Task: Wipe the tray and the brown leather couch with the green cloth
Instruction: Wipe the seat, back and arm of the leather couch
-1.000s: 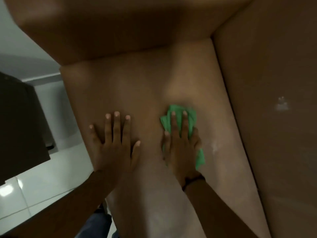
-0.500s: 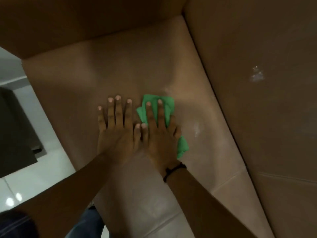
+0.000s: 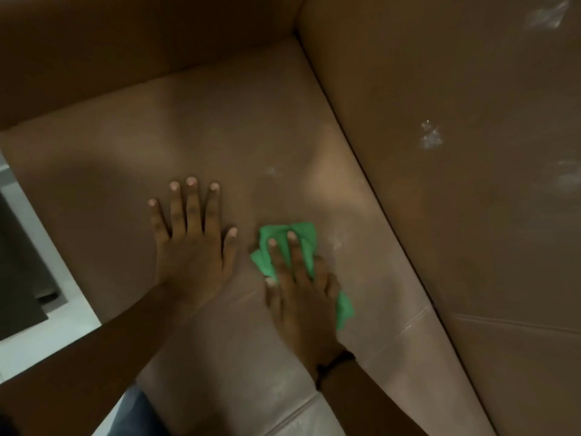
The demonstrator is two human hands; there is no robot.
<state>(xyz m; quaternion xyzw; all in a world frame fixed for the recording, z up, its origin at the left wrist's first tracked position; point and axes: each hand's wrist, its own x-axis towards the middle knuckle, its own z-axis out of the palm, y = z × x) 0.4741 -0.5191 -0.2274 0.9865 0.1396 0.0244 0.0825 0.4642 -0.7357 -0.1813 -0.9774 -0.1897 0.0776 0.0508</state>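
Note:
The brown leather couch (image 3: pixel 239 130) fills most of the head view, its seat cushion below me and its backrest rising on the right. My right hand (image 3: pixel 301 294) presses flat on the green cloth (image 3: pixel 301 231), which lies bunched on the seat near the middle. The cloth shows in front of my fingers and behind my palm. My left hand (image 3: pixel 191 243) rests flat on the seat to the left of the cloth, fingers spread, holding nothing. No tray is in view.
Pale smudges mark the backrest (image 3: pixel 430 140) on the right and the seat beside the cloth. An armrest (image 3: pixel 125 48) rises across the top. White floor tiles (image 3: pixel 41 328) and a dark piece of furniture (image 3: pixel 15 278) lie beyond the seat's left edge.
My right hand has slid the cloth to the right, away from my left hand, which it touched half a second ago. The view has shifted so the couch sits further up-left.

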